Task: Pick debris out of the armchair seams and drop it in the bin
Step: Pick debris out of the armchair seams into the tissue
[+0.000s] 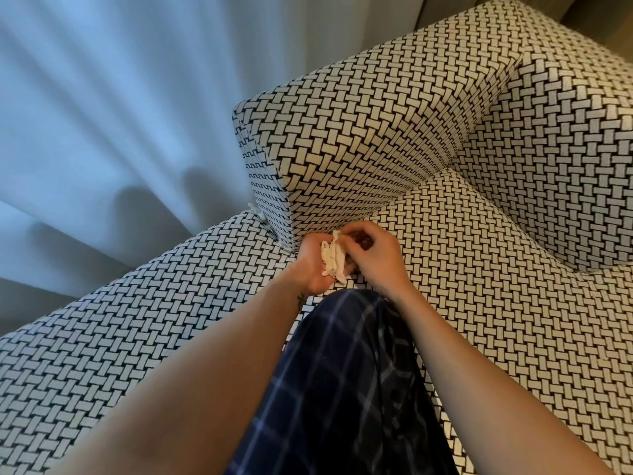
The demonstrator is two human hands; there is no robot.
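Observation:
An armchair (496, 255) in black-and-white basket-weave fabric fills the head view. My two hands meet at the seam where the left armrest block meets the seat. A crumpled wad of whitish paper debris (333, 257) lies in the cupped palm of my left hand (313, 265). My right hand (375, 253) is curled over the wad's upper edge, its fingertips pinching the paper. The seam under my hands is hidden. No bin is in view.
My knee in dark blue checked trousers (346, 382) rests on the seat just below my hands. The armrest block (342, 138) stands behind them. A pale blue curtain (102, 114) hangs at the left.

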